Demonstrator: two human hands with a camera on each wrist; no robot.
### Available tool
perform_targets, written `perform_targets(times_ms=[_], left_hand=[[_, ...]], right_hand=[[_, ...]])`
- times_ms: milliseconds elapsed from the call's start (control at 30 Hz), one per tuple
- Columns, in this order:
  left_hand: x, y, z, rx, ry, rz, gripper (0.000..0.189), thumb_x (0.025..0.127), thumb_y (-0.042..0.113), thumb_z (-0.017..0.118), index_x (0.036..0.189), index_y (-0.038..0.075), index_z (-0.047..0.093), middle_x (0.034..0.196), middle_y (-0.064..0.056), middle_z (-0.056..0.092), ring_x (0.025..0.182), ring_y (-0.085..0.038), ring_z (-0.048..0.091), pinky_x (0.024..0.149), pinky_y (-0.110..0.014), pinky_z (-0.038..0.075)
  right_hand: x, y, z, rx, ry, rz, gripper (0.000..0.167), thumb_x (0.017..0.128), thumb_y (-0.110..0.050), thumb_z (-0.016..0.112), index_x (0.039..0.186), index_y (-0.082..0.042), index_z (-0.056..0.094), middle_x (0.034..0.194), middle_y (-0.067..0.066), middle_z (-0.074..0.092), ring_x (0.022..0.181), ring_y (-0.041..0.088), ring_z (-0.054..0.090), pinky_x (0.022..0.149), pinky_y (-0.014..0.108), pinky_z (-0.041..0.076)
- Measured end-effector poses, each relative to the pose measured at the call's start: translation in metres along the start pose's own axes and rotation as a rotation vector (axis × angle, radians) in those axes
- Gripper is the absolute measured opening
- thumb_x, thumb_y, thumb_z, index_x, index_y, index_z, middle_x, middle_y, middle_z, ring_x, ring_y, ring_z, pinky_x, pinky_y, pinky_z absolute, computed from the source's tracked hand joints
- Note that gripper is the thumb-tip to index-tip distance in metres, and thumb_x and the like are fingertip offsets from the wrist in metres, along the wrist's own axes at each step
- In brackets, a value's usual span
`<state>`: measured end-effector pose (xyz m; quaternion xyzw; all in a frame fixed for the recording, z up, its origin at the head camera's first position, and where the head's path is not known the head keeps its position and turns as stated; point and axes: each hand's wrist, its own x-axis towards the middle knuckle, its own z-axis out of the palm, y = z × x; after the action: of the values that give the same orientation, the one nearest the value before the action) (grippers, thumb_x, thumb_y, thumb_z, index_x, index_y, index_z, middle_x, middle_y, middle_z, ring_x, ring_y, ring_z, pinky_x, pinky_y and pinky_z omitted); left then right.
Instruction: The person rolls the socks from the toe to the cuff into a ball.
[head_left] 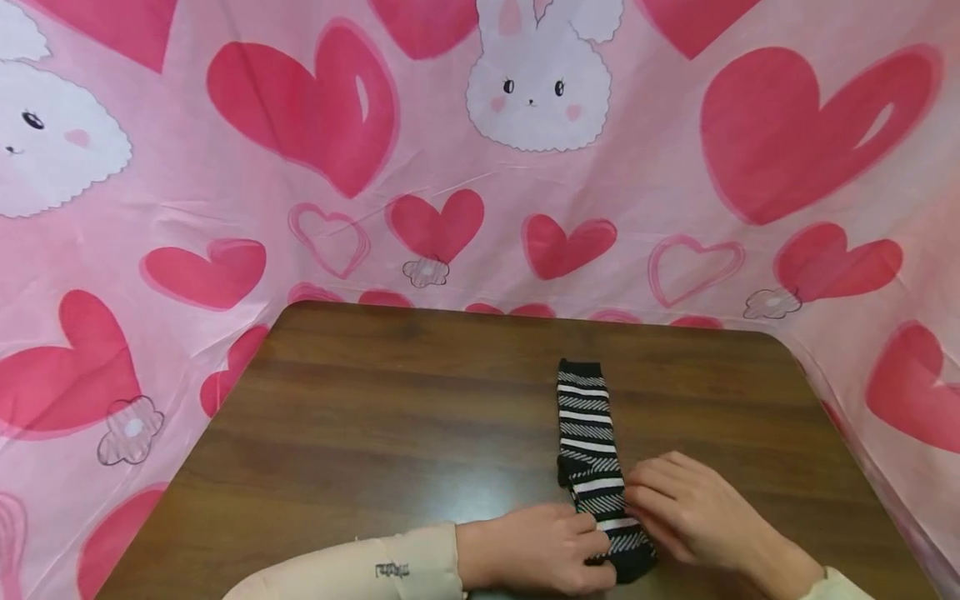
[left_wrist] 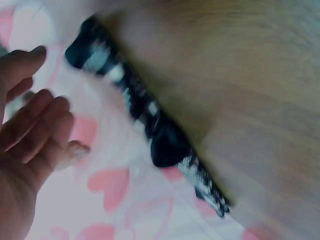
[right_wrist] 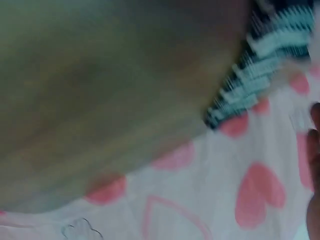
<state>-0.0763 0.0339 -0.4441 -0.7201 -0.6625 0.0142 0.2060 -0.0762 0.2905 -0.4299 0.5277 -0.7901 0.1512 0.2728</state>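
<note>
A black sock (head_left: 588,425) with white and grey stripes lies lengthwise on the wooden table, cuff at the far end and black toe toward me. Its dark heel juts out to the left. My left hand (head_left: 543,546) is at the toe end, its bent fingertips overlapping the sock's left side in the head view. In the left wrist view, that hand (left_wrist: 37,120) shows loosely bent fingers, thumb apart, with a gap to the sock (left_wrist: 140,105). Along the sock's right edge lies my right hand (head_left: 701,508), fingers lightly bent. Only its fingertips (right_wrist: 314,145) show in the right wrist view, beside the striped sock (right_wrist: 260,75).
The brown wooden table (head_left: 360,400) has rounded far corners. A pink cloth (head_left: 442,117) printed with hearts and rabbits hangs behind it and along both sides. Cream sleeves (head_left: 390,567) cover the forearms.
</note>
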Motion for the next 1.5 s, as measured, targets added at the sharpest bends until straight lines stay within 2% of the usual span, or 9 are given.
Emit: perform_targets(times_ms=[167, 333, 433, 700, 900, 1133, 1267, 1367, 1500], left_hand=[[0.009, 0.003, 0.014, 0.023, -0.062, 0.179, 0.032, 0.109, 0.025, 0.036, 0.118, 0.027, 0.066, 0.107, 0.009, 0.06, 0.092, -0.006, 0.057, 0.078, -0.02, 0.047], [0.016, 0.003, 0.024, 0.119, -0.066, 0.226, 0.034, 0.109, 0.024, 0.032, 0.114, 0.029, 0.065, 0.106, 0.009, 0.06, 0.09, -0.006, 0.059, 0.077, -0.022, 0.049], [0.02, 0.004, 0.028, 0.164, -0.058, 0.236, 0.035, 0.109, 0.024, 0.03, 0.112, 0.03, 0.065, 0.104, 0.01, 0.06, 0.088, -0.005, 0.059, 0.076, -0.022, 0.049], [0.023, 0.011, 0.036, 0.177, -0.071, 0.211, 0.031, 0.108, 0.024, 0.034, 0.112, 0.032, 0.064, 0.096, 0.012, 0.06, 0.082, -0.003, 0.06, 0.071, -0.019, 0.049], [0.023, 0.018, 0.043, 0.165, -0.029, 0.123, 0.03, 0.106, 0.018, 0.034, 0.113, 0.026, 0.062, 0.086, 0.011, 0.058, 0.072, -0.003, 0.059, 0.062, -0.02, 0.051], [0.027, 0.022, 0.043, 0.097, 0.011, 0.013, 0.026, 0.106, 0.018, 0.037, 0.106, 0.023, 0.062, 0.08, 0.009, 0.059, 0.063, -0.003, 0.054, 0.054, -0.018, 0.046], [0.027, 0.022, 0.039, 0.055, -0.016, -0.079, 0.017, 0.103, 0.017, 0.045, 0.102, 0.022, 0.061, 0.079, 0.007, 0.058, 0.063, -0.003, 0.054, 0.049, -0.018, 0.045], [0.027, 0.016, 0.034, -0.073, -0.058, -0.171, 0.006, 0.099, 0.018, 0.057, 0.103, 0.021, 0.061, 0.08, 0.008, 0.058, 0.065, -0.002, 0.055, 0.048, -0.015, 0.042], [0.028, 0.005, 0.032, -0.374, -0.052, -0.347, 0.012, 0.089, 0.014, 0.07, 0.099, 0.017, 0.062, 0.082, 0.009, 0.061, 0.066, 0.004, 0.054, 0.054, -0.01, 0.04]], right_hand=[[-0.028, -0.021, 0.009, 0.011, 0.024, -0.168, 0.027, 0.105, -0.022, 0.052, 0.106, -0.006, 0.073, 0.108, 0.009, 0.07, 0.095, 0.023, 0.067, 0.09, 0.036, 0.048], [-0.055, -0.027, 0.014, -0.048, -0.072, -0.226, 0.034, 0.108, -0.024, 0.043, 0.112, -0.008, 0.073, 0.116, 0.012, 0.069, 0.105, 0.024, 0.066, 0.116, 0.035, 0.026], [-0.066, -0.027, 0.017, -0.08, -0.082, -0.255, 0.036, 0.109, -0.023, 0.039, 0.109, -0.009, 0.072, 0.115, 0.011, 0.069, 0.104, 0.023, 0.065, 0.112, 0.037, 0.032], [-0.071, -0.026, 0.033, -0.12, 0.037, -0.327, 0.036, 0.109, -0.011, 0.037, 0.098, -0.008, 0.071, 0.102, 0.012, 0.07, 0.093, 0.023, 0.065, 0.091, 0.037, 0.044], [-0.069, -0.031, 0.039, -0.075, 0.057, -0.265, 0.034, 0.107, -0.007, 0.038, 0.093, -0.007, 0.069, 0.098, 0.011, 0.068, 0.086, 0.019, 0.063, 0.074, 0.035, 0.048], [-0.066, -0.03, 0.039, 0.017, 0.109, -0.214, 0.031, 0.107, -0.013, 0.042, 0.096, -0.005, 0.07, 0.1, 0.011, 0.067, 0.086, 0.018, 0.062, 0.072, 0.033, 0.046], [-0.064, -0.03, 0.037, 0.092, 0.115, -0.132, 0.025, 0.106, -0.01, 0.047, 0.099, -0.005, 0.071, 0.101, 0.009, 0.068, 0.086, 0.016, 0.062, 0.072, 0.03, 0.046], [-0.064, -0.029, 0.035, 0.16, 0.11, -0.021, 0.02, 0.104, -0.012, 0.052, 0.103, -0.006, 0.071, 0.103, 0.005, 0.068, 0.087, 0.014, 0.061, 0.073, 0.027, 0.046], [-0.064, -0.026, 0.035, 0.304, 0.083, 0.151, 0.009, 0.098, -0.007, 0.063, 0.103, -0.012, 0.068, 0.103, -0.002, 0.066, 0.088, 0.009, 0.06, 0.076, 0.022, 0.046]])
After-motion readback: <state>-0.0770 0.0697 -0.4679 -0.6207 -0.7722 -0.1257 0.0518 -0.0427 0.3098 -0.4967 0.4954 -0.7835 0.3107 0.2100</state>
